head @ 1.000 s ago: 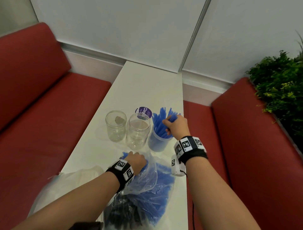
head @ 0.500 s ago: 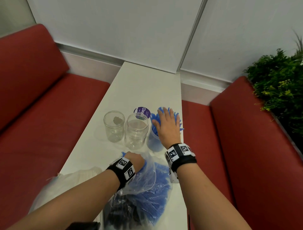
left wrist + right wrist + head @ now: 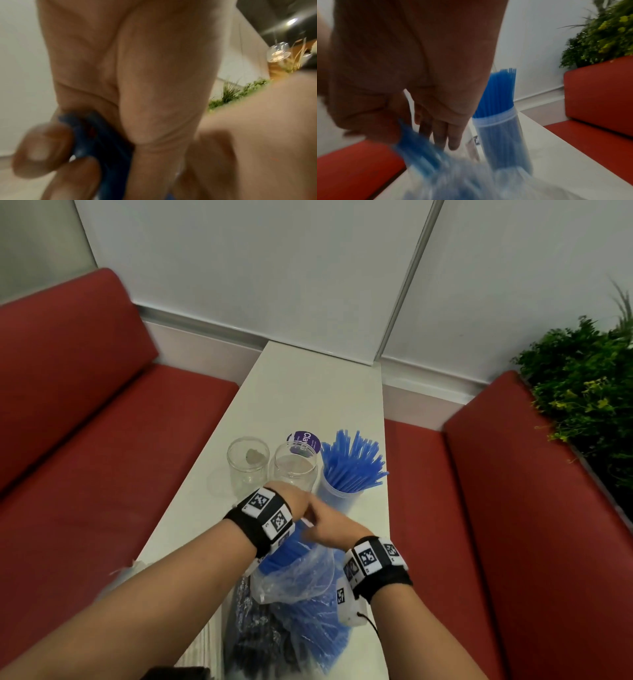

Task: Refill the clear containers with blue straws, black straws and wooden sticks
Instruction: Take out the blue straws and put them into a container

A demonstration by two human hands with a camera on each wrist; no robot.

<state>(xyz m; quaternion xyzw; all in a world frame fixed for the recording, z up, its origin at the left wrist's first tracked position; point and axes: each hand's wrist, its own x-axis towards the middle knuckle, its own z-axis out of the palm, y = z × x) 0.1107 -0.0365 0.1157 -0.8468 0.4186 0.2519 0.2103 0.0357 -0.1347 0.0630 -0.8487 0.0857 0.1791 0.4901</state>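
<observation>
A clear container [image 3: 337,498] at the table's right edge is packed with upright blue straws [image 3: 352,467]; it shows in the right wrist view too [image 3: 502,136]. Left of it stand two empty clear jars [image 3: 248,465] [image 3: 294,470]. My left hand [image 3: 293,503] grips a bundle of blue straws [image 3: 102,142] at the mouth of a clear plastic bag [image 3: 301,583]. My right hand [image 3: 325,530] is right beside it, its fingers [image 3: 444,135] straight and pointing down at the bundle. The contact between the right hand and the straws is blurred.
A bag of black straws [image 3: 250,642] lies under the blue one near me. A purple round label [image 3: 305,440] lies behind the jars. The narrow white table [image 3: 308,392] runs between two red benches [image 3: 102,446] [image 3: 513,525]. A green plant [image 3: 582,392] stands at the right.
My right hand has left the top of the filled container and come back to my left hand at the bag. My left hand has lifted the bundle slightly.
</observation>
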